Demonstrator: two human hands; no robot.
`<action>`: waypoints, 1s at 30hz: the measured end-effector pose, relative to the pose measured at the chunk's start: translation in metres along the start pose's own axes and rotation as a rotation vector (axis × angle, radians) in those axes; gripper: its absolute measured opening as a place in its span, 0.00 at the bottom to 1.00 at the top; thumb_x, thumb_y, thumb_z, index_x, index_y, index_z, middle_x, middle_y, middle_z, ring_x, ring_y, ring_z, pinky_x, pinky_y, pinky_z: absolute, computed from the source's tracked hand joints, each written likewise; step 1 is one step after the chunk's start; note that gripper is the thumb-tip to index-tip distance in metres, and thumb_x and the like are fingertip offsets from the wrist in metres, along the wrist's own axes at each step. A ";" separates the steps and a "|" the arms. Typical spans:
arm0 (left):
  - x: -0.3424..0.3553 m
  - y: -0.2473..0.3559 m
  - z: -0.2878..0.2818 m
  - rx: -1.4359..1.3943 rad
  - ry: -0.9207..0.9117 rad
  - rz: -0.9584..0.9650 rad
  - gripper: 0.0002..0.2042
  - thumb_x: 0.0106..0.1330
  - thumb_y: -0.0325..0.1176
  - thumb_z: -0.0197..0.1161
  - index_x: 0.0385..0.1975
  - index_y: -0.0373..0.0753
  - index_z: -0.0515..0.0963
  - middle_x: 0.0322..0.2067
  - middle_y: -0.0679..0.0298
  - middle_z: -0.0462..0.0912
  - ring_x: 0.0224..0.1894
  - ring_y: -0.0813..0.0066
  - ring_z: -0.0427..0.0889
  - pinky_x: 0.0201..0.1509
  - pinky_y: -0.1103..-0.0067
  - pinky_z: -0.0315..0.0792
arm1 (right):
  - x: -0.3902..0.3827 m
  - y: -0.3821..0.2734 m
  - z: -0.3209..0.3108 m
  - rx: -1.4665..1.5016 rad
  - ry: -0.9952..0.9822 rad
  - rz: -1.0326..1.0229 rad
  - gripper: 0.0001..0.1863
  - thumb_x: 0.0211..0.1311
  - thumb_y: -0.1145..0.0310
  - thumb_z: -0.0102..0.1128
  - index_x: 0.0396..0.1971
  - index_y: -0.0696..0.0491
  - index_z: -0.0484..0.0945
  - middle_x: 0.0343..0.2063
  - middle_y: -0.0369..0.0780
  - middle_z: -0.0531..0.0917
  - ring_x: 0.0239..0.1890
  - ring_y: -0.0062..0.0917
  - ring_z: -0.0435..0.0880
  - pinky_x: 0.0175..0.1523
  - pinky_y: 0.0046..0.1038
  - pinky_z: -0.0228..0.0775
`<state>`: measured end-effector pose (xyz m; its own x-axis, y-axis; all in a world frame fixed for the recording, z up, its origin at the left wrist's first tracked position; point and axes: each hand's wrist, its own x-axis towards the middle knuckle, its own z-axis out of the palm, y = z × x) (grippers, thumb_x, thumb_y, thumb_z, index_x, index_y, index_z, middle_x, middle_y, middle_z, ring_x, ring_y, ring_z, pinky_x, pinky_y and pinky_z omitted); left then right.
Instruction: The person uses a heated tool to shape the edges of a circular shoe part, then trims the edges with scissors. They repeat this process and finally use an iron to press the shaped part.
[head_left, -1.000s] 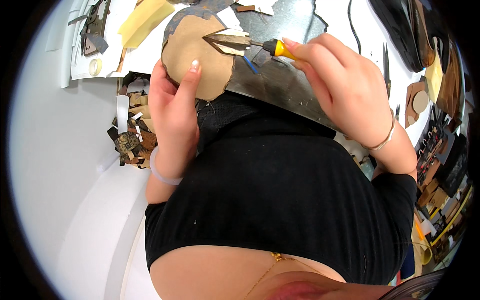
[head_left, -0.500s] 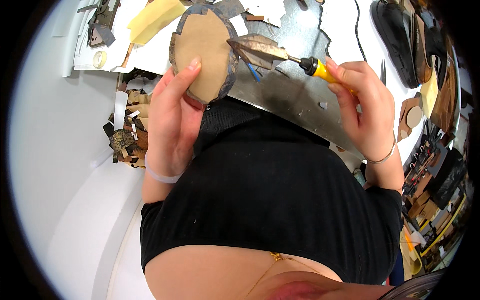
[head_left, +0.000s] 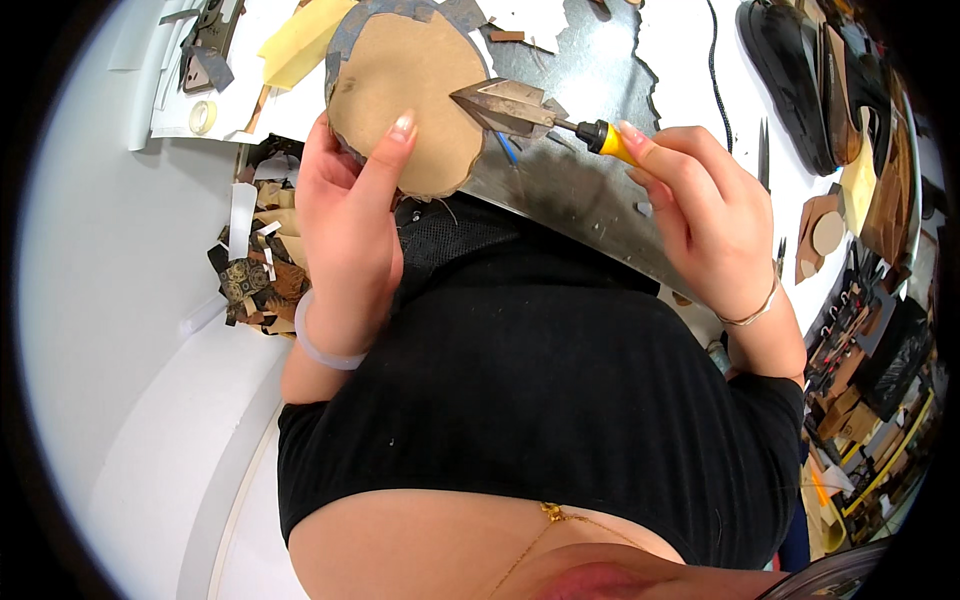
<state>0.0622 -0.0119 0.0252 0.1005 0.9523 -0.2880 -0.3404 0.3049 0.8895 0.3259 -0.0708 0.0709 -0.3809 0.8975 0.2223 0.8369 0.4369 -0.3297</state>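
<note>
My left hand [head_left: 350, 215] is closed on a tan oval cardboard piece [head_left: 410, 85], its thumb lying across the face. Dark grey-blue patterned covering wraps over part of the rim, mostly at the top and upper left. In my right hand [head_left: 710, 205] is a trowel-shaped iron [head_left: 508, 106] with a yellow handle, a black collar and a pointed, worn metal head. The fingertips pinch the handle. The head's point lies at or over the right edge of the cardboard piece; I cannot tell whether it presses on it.
Beneath both hands is a metal sheet [head_left: 590, 185] on the white table. Yellow folded material [head_left: 305, 45] and a tape roll [head_left: 202, 117] lie at the left, above a heap of scraps [head_left: 265, 265]. Black shoes [head_left: 785, 90], tweezers [head_left: 764, 155] and a round tan disc [head_left: 828, 232] are at the right.
The cardboard piece has been turned and tilted, showing a broader face. My right hand has shifted a little left with the iron, whose point now overlaps the piece's right edge.
</note>
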 end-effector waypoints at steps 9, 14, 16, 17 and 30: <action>-0.005 -0.008 0.003 0.032 -0.047 0.000 0.21 0.69 0.23 0.62 0.60 0.28 0.68 0.54 0.56 0.80 0.56 0.73 0.79 0.62 0.75 0.72 | 0.007 0.002 0.010 -0.024 0.027 -0.001 0.17 0.60 0.83 0.63 0.49 0.55 0.80 0.36 0.40 0.82 0.28 0.29 0.82 0.31 0.26 0.73; -0.003 0.000 -0.006 -0.062 -0.057 -0.187 0.19 0.71 0.26 0.61 0.60 0.30 0.70 0.54 0.58 0.80 0.55 0.71 0.81 0.59 0.74 0.75 | 0.004 0.006 -0.002 0.126 0.101 0.116 0.15 0.64 0.84 0.60 0.50 0.56 0.79 0.37 0.41 0.83 0.28 0.23 0.80 0.30 0.21 0.69; -0.003 0.003 -0.007 -0.084 -0.029 -0.245 0.19 0.72 0.29 0.60 0.60 0.31 0.71 0.54 0.59 0.81 0.54 0.71 0.81 0.57 0.74 0.76 | -0.001 0.007 -0.003 0.119 0.144 0.143 0.15 0.61 0.79 0.64 0.48 0.51 0.81 0.32 0.38 0.81 0.27 0.28 0.81 0.31 0.26 0.70; -0.002 0.003 -0.009 -0.099 -0.041 -0.250 0.19 0.72 0.29 0.60 0.60 0.31 0.71 0.54 0.59 0.81 0.54 0.71 0.81 0.58 0.73 0.76 | -0.004 0.007 -0.003 0.133 0.137 0.135 0.15 0.61 0.79 0.64 0.48 0.51 0.81 0.32 0.38 0.81 0.27 0.29 0.81 0.31 0.26 0.70; -0.004 0.004 -0.002 -0.089 -0.106 -0.229 0.19 0.71 0.28 0.61 0.60 0.29 0.70 0.53 0.57 0.82 0.53 0.70 0.82 0.57 0.74 0.76 | -0.015 0.005 -0.012 0.087 0.061 0.042 0.19 0.56 0.79 0.65 0.49 0.50 0.81 0.31 0.37 0.80 0.27 0.29 0.82 0.29 0.28 0.73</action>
<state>0.0584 -0.0141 0.0288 0.2800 0.8557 -0.4351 -0.3778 0.5149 0.7696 0.3408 -0.0828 0.0771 -0.3194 0.9111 0.2607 0.8137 0.4046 -0.4174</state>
